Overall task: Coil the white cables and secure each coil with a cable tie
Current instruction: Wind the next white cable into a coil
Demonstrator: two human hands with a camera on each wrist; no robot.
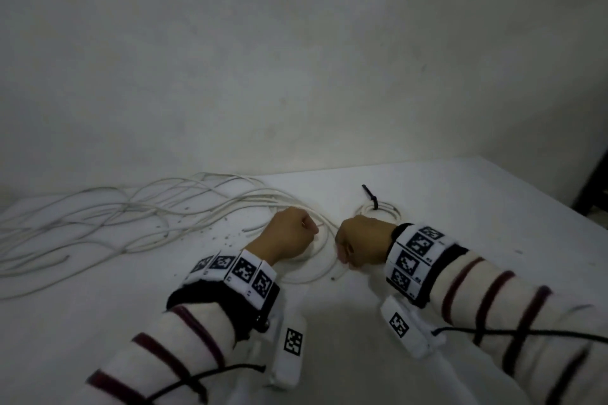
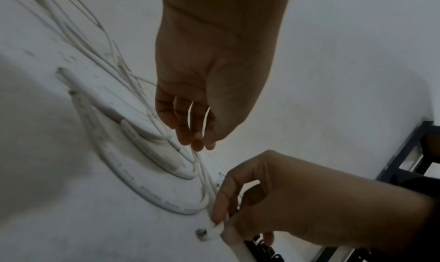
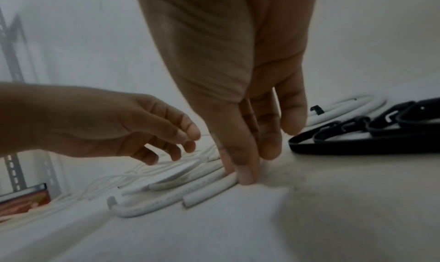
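Note:
A thick white cable [image 1: 316,277] curves in a loose loop on the white table between my hands. My right hand [image 1: 348,260] pinches one cut end of it against the table; the right wrist view shows the fingertips [image 3: 240,172] on the cable [image 3: 207,192]. My left hand [image 1: 292,237] hovers over the loop with fingers loosely curled [image 3: 176,142], and I see nothing in it. In the left wrist view those fingers [image 2: 192,132] hang just above the printed cable [image 2: 152,196]. A finished coil [image 1: 388,211] with a black tie [image 1: 371,196] lies beyond my right hand.
A tangle of thin white cables [image 1: 131,210] spreads over the left of the table [image 1: 477,214]. Several loose black cable ties [image 3: 357,143] lie right of my right hand. A wall stands close behind the table. A dark rack [image 2: 404,172] stands off the table's right side.

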